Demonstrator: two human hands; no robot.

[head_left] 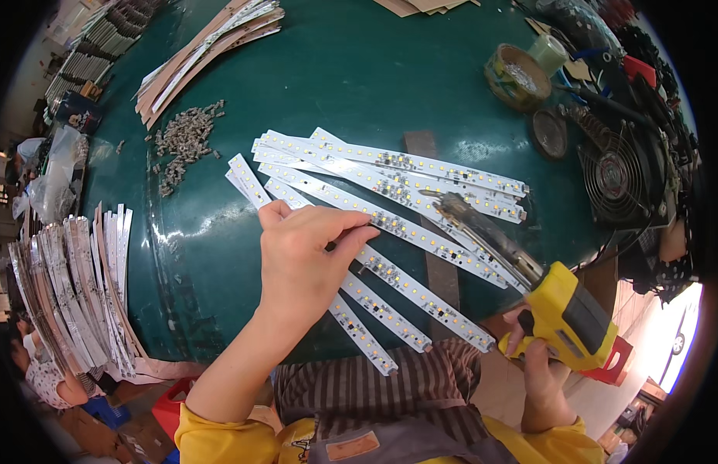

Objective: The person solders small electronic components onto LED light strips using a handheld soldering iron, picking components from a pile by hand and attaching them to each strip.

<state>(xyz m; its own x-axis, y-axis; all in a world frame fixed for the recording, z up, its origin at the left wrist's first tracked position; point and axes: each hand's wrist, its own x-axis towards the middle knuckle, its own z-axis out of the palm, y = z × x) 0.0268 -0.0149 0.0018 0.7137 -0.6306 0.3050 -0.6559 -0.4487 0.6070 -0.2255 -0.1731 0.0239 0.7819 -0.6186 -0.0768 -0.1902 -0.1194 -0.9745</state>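
Several white LED circuit strips lie fanned out and overlapping on a dark green table in front of me. My left hand is over the middle of the fan, thumb and forefinger pinched together at one strip's edge; whatever is between the fingertips is too small to make out. My right hand grips the handle of a yellow and black soldering gun. The gun's long metal front slants up to the left, its tip above the strips near their cluster of small components. A dark flat bar lies partly under the strips.
A heap of small brownish parts is at the left. Stacked strips lie behind it, and more strip bundles stand at the left edge. At the right are a tape roll, a round dish and a fan.
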